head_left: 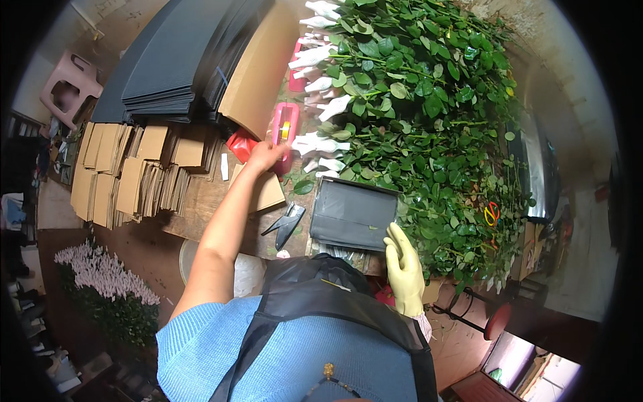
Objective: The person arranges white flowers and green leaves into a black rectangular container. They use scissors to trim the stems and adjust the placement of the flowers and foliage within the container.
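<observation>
My bare left hand [266, 156] reaches out over the table to the near end of a pink tape dispenser [276, 127] holding a yellow roll. Its fingers look drawn together at the dispenser; what they hold, if anything, is too small to make out. My right hand [404, 271], in a pale yellow glove, has its fingers stretched out at the near right corner of a dark grey tray [355, 211]. Rose stems with green leaves [429, 87] lie in a broad heap, their heads in white sleeves [333, 107] toward the left. A black stapler-like tool [289, 225] lies left of the tray.
Brown folded cardboard [140, 181] is stacked at the left, with dark sheets [167, 74] behind. A cardboard piece [268, 193] lies under my left forearm. Orange-handled scissors [492, 214] rest on the leaves. More sleeved flowers [110, 281] stand at lower left; a red stool [497, 321] is at right.
</observation>
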### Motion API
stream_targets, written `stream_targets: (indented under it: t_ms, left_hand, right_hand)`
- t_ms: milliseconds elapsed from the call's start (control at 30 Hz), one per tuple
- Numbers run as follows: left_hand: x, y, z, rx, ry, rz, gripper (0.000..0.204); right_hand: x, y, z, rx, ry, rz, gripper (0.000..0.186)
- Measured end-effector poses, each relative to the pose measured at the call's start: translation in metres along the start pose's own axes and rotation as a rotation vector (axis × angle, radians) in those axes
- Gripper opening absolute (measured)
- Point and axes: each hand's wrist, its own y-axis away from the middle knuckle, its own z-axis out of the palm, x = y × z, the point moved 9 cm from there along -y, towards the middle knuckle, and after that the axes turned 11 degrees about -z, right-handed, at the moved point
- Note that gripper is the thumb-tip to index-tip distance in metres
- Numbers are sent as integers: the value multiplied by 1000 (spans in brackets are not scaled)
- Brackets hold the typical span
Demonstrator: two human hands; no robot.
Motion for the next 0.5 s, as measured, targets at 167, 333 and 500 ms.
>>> stream_targets:
  t_ms: [167, 333, 500]
  left_hand:
    - [-8, -1, -10, 240, -123, 116, 43]
    - [10, 70, -25, 467, -175, 174, 36]
    - [-3, 58, -7, 297, -538, 112, 34]
  right_hand:
    - [-20, -8, 9, -51, 83, -8, 47]
    - [-35, -2, 9, -71, 149, 15, 45]
    - [-36, -6, 15, -139, 188, -19, 45]
